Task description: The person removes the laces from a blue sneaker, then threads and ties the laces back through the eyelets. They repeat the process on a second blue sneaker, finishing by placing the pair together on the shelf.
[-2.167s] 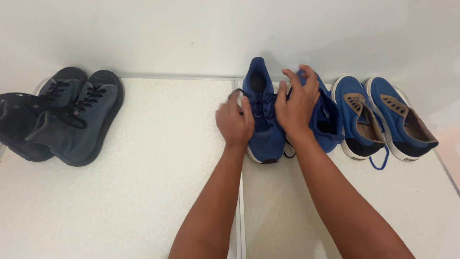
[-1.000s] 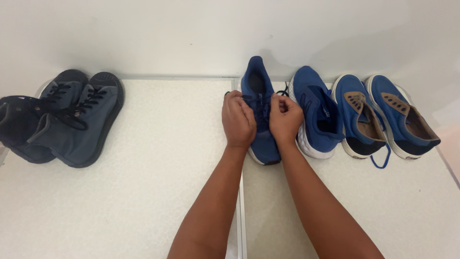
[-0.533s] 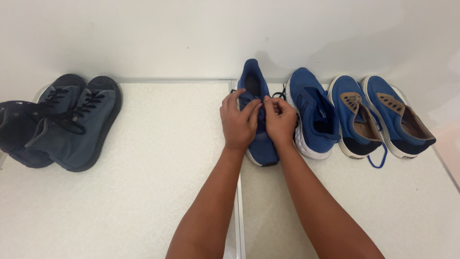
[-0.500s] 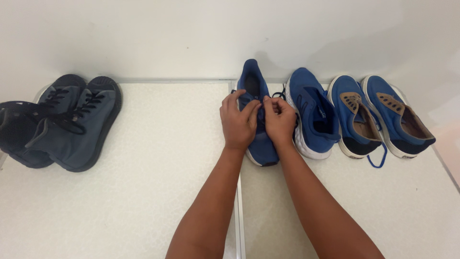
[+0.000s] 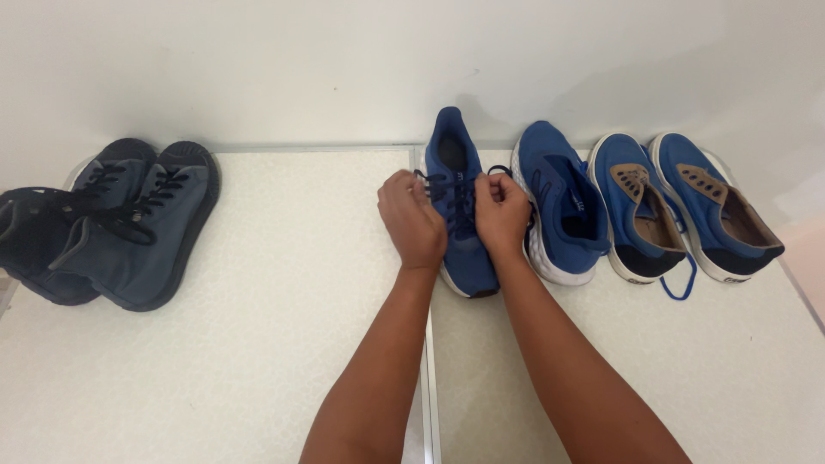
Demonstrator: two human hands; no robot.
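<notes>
A blue running shoe (image 5: pixel 457 163) with dark laces lies on the speckled floor, its heel towards the wall. My left hand (image 5: pixel 411 219) grips the laces on its left side. My right hand (image 5: pixel 502 215) pinches the laces on its right side. Both hands rest over the shoe's middle and hide most of the lacing. Its partner, a second blue running shoe (image 5: pixel 559 202), lies just to the right, close beside my right hand.
A pair of blue slip-on style sneakers (image 5: pixel 679 202) with tan lining and a loose blue lace stands further right. Two dark grey high-top sneakers (image 5: pixel 120 223) lie at the far left. A white wall (image 5: pixel 344 69) runs along the back. A floor seam (image 5: pixel 427 369) runs between my forearms.
My right hand let go of the second blue shoe and came to the laces of the first. Both hands now pull the laces slightly apart; the view has shifted a little.
</notes>
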